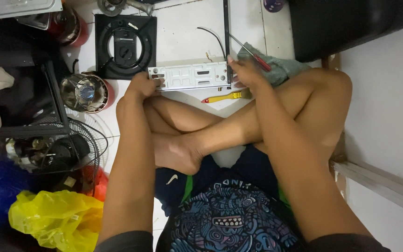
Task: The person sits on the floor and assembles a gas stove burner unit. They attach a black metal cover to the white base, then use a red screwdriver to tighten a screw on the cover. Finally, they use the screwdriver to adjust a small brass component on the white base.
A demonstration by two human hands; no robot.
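A flat grey metal chassis panel (190,75) with slots and holes lies on the white tiled floor in front of my crossed legs. My left hand (142,85) grips its left end. My right hand (244,72) rests at its right end and holds a screwdriver (253,53) with a red handle, the shaft pointing up and to the left. A black wire (214,39) curls up from the panel's far edge, beside a long black strip (226,32).
A yellow-handled brush (222,97) lies just below the panel. A grey cloth (281,67) sits by my right knee. A black fan frame (125,45), a motor (86,92), a wire fan guard (82,144) and yellow bag (54,219) crowd the left.
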